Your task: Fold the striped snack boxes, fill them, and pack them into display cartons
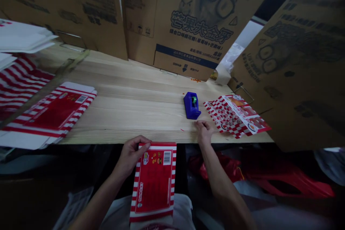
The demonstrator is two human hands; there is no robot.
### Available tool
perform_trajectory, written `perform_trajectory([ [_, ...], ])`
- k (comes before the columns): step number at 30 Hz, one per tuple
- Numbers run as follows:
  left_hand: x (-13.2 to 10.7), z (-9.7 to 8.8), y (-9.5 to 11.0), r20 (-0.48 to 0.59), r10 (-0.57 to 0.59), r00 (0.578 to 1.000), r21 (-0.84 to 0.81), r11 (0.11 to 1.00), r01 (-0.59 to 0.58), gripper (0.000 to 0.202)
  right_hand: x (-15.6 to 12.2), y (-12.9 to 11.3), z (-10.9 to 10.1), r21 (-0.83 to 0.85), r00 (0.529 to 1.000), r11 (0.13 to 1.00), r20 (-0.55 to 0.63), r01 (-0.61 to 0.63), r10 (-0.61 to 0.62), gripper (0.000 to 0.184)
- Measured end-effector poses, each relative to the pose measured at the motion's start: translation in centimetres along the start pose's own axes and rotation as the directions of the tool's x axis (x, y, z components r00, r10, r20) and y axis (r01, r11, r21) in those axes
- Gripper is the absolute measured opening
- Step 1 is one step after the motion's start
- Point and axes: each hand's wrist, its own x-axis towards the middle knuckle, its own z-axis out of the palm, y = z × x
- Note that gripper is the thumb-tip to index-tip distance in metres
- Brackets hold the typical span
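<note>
My left hand (132,155) grips the top left corner of a flat red-and-white striped carton (154,181) that lies over my lap, just below the edge of the wooden table (134,104). On the table's front edge rests my right hand (203,131), fingers curled, between a blue tape dispenser (192,105) with a green roll and a folded red-and-white checkered box (235,115). I cannot make out anything in its fingers.
A stack of flat striped cartons (51,113) lies at the table's left, with more cartons and white sheets (21,39) behind. Large printed cardboard boxes (188,18) wall in the back and right (299,64). Red plastic bags (269,176) lie below the table.
</note>
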Motion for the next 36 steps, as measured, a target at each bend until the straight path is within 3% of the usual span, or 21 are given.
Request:
perform_trajectory([
  [2, 0.0, 0.3, 0.1, 0.011, 0.002, 1.0, -0.001, 1.0, -0.002, 0.022, -0.8, -2.0, 0.1, 0.025, 0.992, 0.999, 0.12, -0.025, 0.021, 0.035],
  [3, 0.1, 0.5, 0.2, 0.017, -0.001, 1.0, -0.006, 1.0, 0.001, 0.022, -1.1, -3.4, 0.5, 0.02, 0.965, 0.999, 0.261, -0.032, 0.026, 0.033],
  [4, 0.1, 0.7, 0.2, 0.025, -0.003, 1.0, -0.012, 1.0, 0.004, 0.023, -1.3, -5.1, 1.0, 0.0, 0.892, 1.0, 0.452, -0.023, 0.02, 0.031],
  [6, 0.2, 1.1, 0.3, 0.043, 0.0, 0.999, -0.02, 1.0, 0.001, 0.024, -1.3, -8.7, 2.6, -0.074, 0.591, 0.995, 0.806, 0.069, 0.019, 0.029],
  [8, 0.2, 1.5, 0.4, 0.062, -0.009, 0.998, -0.027, 1.0, 0.011, 0.025, -1.1, -11.8, 4.7, -0.098, 0.248, 0.972, 0.968, 0.213, 0.043, 0.029],
  [9, 0.2, 1.6, 0.4, 0.064, -0.02, 0.998, -0.032, 0.999, 0.022, 0.026, -1.0, -12.9, 5.9, -0.09, 0.116, 0.958, 0.991, 0.273, 0.06, 0.031],
  [11, 0.1, 1.7, 0.4, 0.064, -0.034, 0.997, -0.046, 0.998, 0.037, 0.026, -1.0, -14.0, 8.2, -0.07, -0.075, 0.926, 0.992, 0.371, 0.105, 0.035],
  [13, -0.1, 1.6, 0.3, 0.062, -0.019, 0.998, -0.049, 0.999, 0.022, 0.026, -1.3, -13.9, 9.8, -0.069, -0.175, 0.884, 0.97, 0.462, 0.167, 0.037],
  [14, -0.1, 1.5, 0.3, 0.062, -0.005, 0.998, -0.049, 0.999, 0.008, 0.026, -1.5, -13.6, 10.4, -0.078, -0.19, 0.854, 0.961, 0.515, 0.203, 0.037],
  [15, -0.2, 1.4, 0.2, 0.062, 0.009, 0.998, -0.046, 0.999, -0.006, 0.025, -1.7, -13.3, 10.8, -0.094, -0.174, 0.815, 0.957, 0.571, 0.232, 0.036],
  [19, -0.5, 0.9, 0.1, 0.061, 0.028, 0.998, -0.013, 1.0, -0.027, 0.023, -2.5, -12.6, 10.8, -0.184, 0.035, 0.656, 0.972, 0.732, 0.234, 0.033],
  [21, -0.6, 0.8, 0.3, 0.065, 0.038, 0.997, 0.005, 0.999, -0.038, 0.022, -2.5, -12.6, 10.3, -0.22, 0.102, 0.665, 0.972, 0.714, 0.212, 0.034],
  [22, -0.7, 0.7, 0.5, 0.07, 0.047, 0.996, 0.006, 0.999, -0.048, 0.021, -2.4, -12.6, 10.1, -0.236, 0.109, 0.705, 0.969, 0.668, 0.221, 0.035],
  [24, -0.9, 0.8, 1.0, 0.089, 0.079, 0.993, 0.011, 0.997, -0.08, 0.02, -2.3, -12.2, 9.6, -0.264, 0.052, 0.823, 0.96, 0.504, 0.276, 0.038],
  [27, -1.3, 1.0, 1.9, 0.122, 0.148, 0.981, 0.05, 0.987, -0.155, 0.018, -2.6, -10.8, 9.0, -0.333, -0.146, 0.938, 0.928, 0.094, 0.344, 0.039],
  [29, -1.6, 1.0, 2.3, 0.139, 0.186, 0.973, 0.068, 0.978, -0.197, 0.016, -3.4, -9.6, 8.6, -0.392, -0.206, 0.897, 0.913, -0.205, 0.352, 0.042],
  [31, -1.9, 0.9, 2.6, 0.153, 0.205, 0.967, 0.056, 0.975, -0.216, 0.015, -4.3, -8.5, 8.4, -0.399, -0.207, 0.813, 0.917, -0.423, 0.342, 0.043],
  [33, -2.0, 0.5, 2.9, 0.144, 0.21, 0.967, 0.036, 0.975, -0.217, 0.015, -4.9, -7.6, 8.3, -0.336, -0.145, 0.777, 0.94, -0.533, 0.307, 0.042],
  [34, -1.9, 0.2, 3.1, 0.121, 0.205, 0.971, 0.023, 0.978, -0.209, 0.015, -5.0, -7.3, 8.3, -0.284, -0.08, 0.772, 0.953, -0.568, 0.292, 0.04],
  [36, -1.6, -0.7, 3.6, 0.015, 0.17, 0.985, -0.02, 0.985, -0.17, 0.017, -4.8, -6.7, 8.0, -0.153, 0.109, 0.753, 0.952, -0.64, 0.286, 0.034],
])
